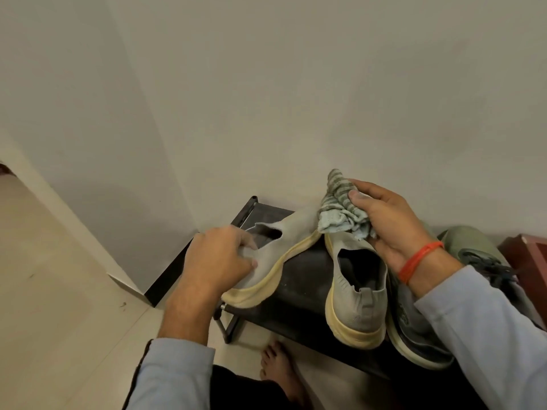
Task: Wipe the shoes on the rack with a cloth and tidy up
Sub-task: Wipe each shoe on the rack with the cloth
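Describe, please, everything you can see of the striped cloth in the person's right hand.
The crumpled, soft cloth looks like pale mint terry with grey-green stripes. The right hand grips it, thumb pressed on the striped part, one end poking up. It is bunched over the toes of two grey knit slip-on shoes with cream soles, above the black rack.

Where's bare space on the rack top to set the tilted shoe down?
Bare patch on the rack top, between the tilted grey shoe that the left hand grips and the upright grey shoe. Right of that it's crowded: dark shoe, another behind.
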